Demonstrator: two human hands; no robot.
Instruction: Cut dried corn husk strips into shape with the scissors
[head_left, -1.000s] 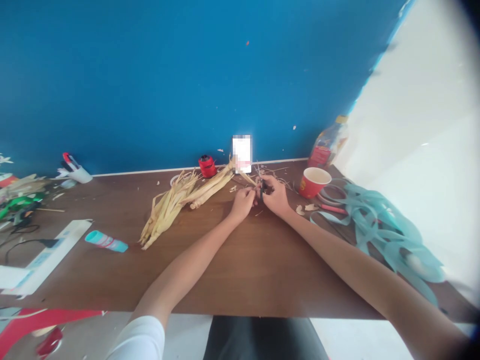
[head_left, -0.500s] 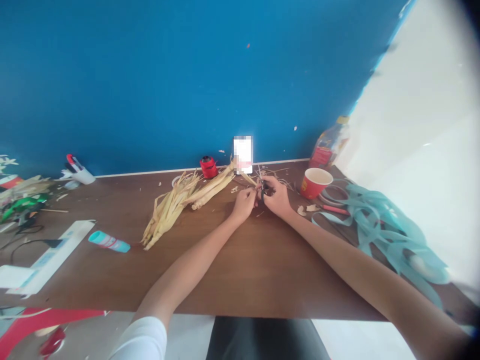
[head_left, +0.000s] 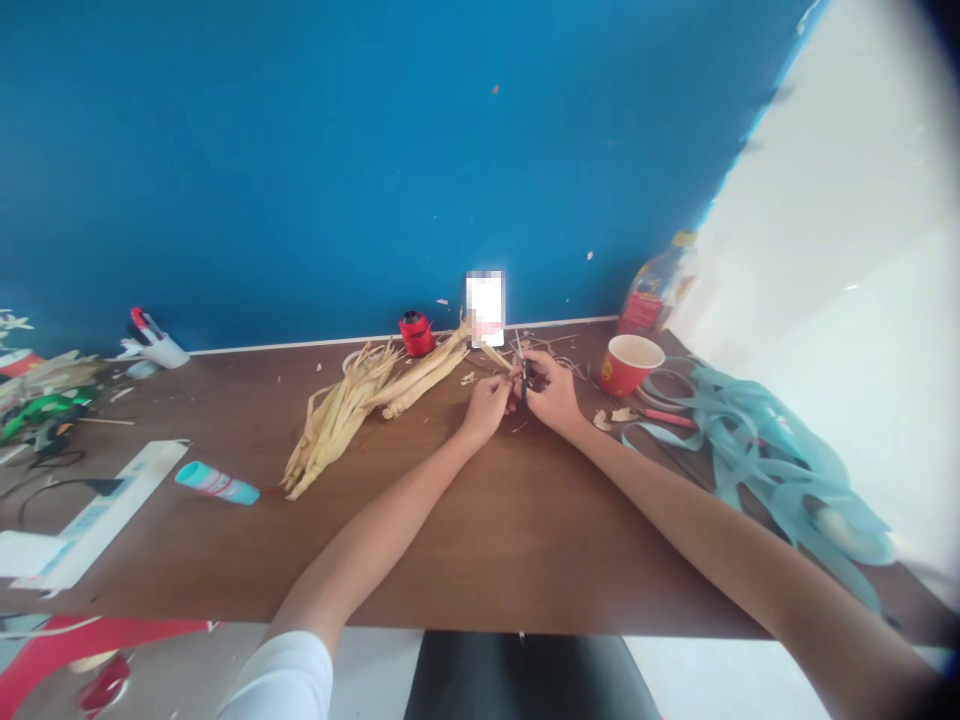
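Over the middle of the desk my two hands meet, fingertips close together. My right hand (head_left: 553, 393) is closed round a pair of scissors (head_left: 526, 378) with black handles, its blades pointing away toward the wall. My left hand (head_left: 487, 406) is pinched closed just beside it. A pale strip of corn husk (head_left: 496, 357) runs down to the fingertips; its lower end is hidden among them. To the left of my hands lie a bundle of dried corn husks (head_left: 341, 420) and a narrower husk bundle (head_left: 427, 378).
Behind my hands a white upright card or screen (head_left: 486, 310) leans at the wall, near a red round container (head_left: 416, 333). On the right are a red paper cup (head_left: 630, 365), a bottle (head_left: 656, 285) and tangled teal ribbon (head_left: 772, 450). A blue tube (head_left: 217, 482) and power strip (head_left: 112, 515) lie left.
Almost nothing differs. The whole view has shifted very slightly, while both hands and the scissors keep their places.
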